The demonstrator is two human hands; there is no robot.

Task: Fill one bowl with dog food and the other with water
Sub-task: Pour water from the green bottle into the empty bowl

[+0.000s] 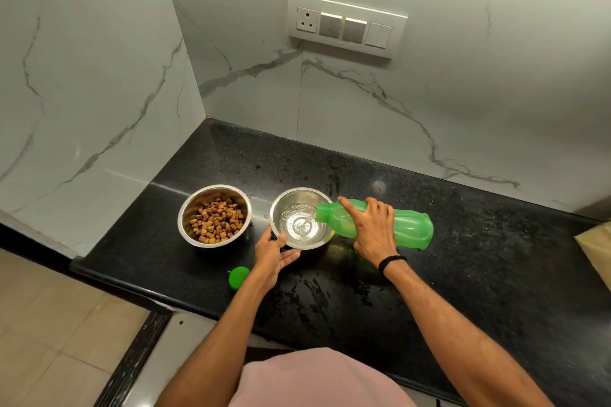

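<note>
On the black counter [463,274], left end: dog food bowl [213,187], green cap [238,277] at the front edge, left hand [274,258] pinching the water bowl [292,194] rim, right hand [373,230] wrapped round the tipped green bottle [411,228], bare counter beyond

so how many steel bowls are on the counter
2. The kibble bowl sits on the left; the water bowl is just right of it, under the tilted green bottle, with the left hand holding its near rim. No others show.
</note>
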